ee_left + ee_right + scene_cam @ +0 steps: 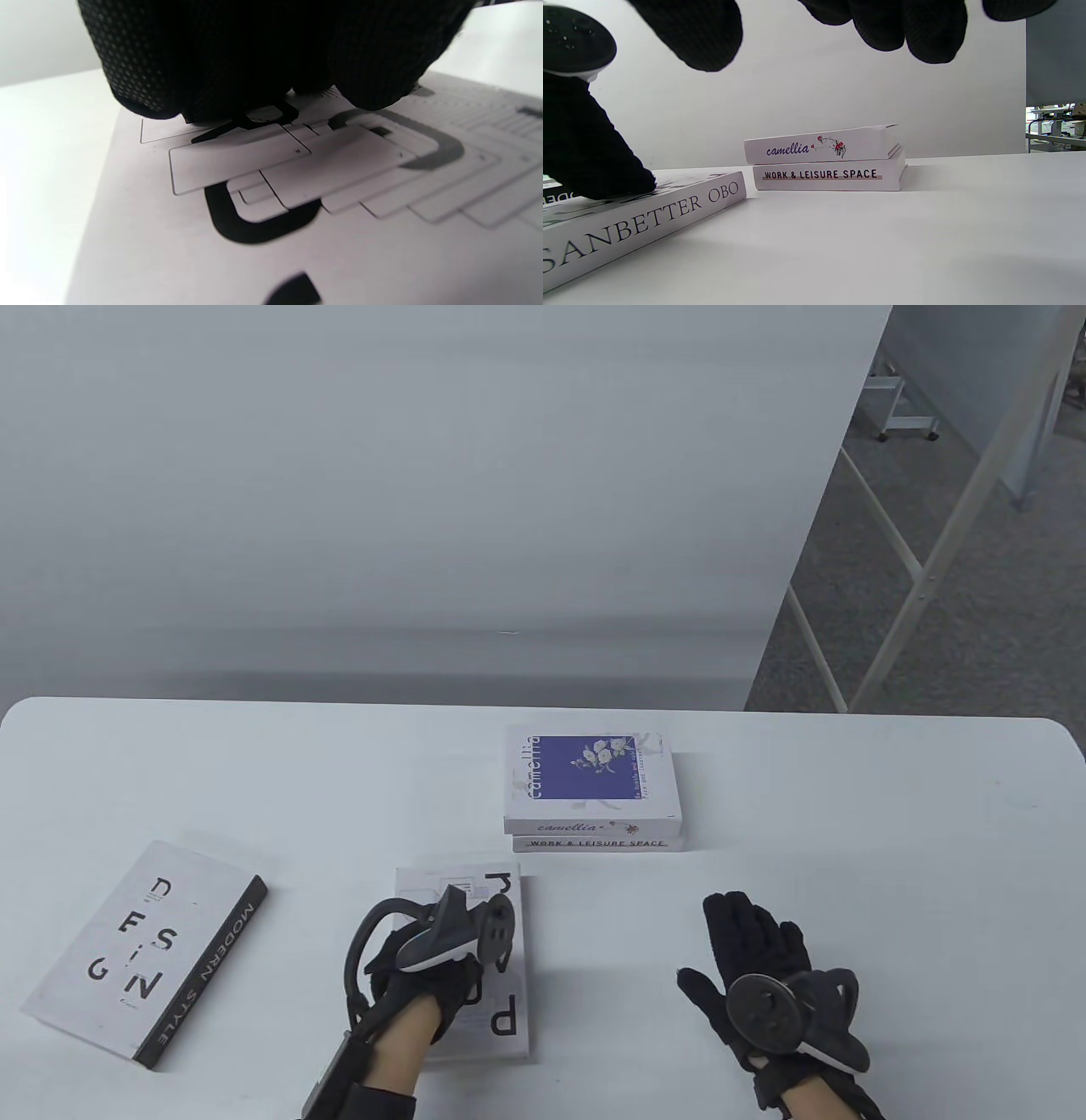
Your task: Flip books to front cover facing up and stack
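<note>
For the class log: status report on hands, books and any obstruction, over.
Left hand pressing flat on near book. Right hand open, empty. Camellia book stacked on Work & Leisure Space book. Nothing blocking.

A white table (848,780) with rounded far corners fills the lower half of the table view, evenly lit with only soft shadows. Behind it a plain pale wall panel (424,492) runs from nine o'clock across to about one. Off at two o'clock, grey speckled carpet (891,585) shows past the panel's edge, crossed by slanting white frame legs (959,517). Further back, what may be a wheeled stand (904,411), too small to be sure.
</note>
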A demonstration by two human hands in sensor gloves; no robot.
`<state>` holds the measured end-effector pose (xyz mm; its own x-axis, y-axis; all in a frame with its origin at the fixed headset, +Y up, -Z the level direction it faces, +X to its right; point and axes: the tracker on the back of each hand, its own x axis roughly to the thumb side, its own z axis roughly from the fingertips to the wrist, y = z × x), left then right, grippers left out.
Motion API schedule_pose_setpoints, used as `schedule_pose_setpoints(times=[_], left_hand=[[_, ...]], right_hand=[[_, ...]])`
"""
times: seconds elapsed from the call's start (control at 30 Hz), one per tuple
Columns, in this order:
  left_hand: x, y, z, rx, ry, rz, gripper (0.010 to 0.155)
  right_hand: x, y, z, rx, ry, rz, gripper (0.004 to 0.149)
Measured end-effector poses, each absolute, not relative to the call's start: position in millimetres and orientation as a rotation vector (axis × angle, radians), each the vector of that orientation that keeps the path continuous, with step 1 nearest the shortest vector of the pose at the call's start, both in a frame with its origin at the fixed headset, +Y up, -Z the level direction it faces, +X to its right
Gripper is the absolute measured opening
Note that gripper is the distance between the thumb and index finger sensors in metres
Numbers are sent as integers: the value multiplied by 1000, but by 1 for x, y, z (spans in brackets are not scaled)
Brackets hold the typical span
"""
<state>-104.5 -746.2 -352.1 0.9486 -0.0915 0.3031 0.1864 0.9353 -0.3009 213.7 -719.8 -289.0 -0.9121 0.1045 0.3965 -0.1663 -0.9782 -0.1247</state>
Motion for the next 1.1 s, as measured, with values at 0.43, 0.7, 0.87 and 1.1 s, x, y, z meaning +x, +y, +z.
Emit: schedule_pose_setpoints(times=[0.43,0.7,0.87,1.1], left_hand=[[-28,-744,-332,-387,-490,15,53],[-10,-742,-320,-339,-511,43,62],[-51,-741,-317,-208,-309,18,68],[-101,-753,-319,-363,-206,349,82]], right_hand=[[206,-739,-293,624,-96,2953,82],[196,-751,-294,679,10,2971,82],[192,-757,-297,690,97,2938,75],[186,-768,-308,636,302,2886,72]])
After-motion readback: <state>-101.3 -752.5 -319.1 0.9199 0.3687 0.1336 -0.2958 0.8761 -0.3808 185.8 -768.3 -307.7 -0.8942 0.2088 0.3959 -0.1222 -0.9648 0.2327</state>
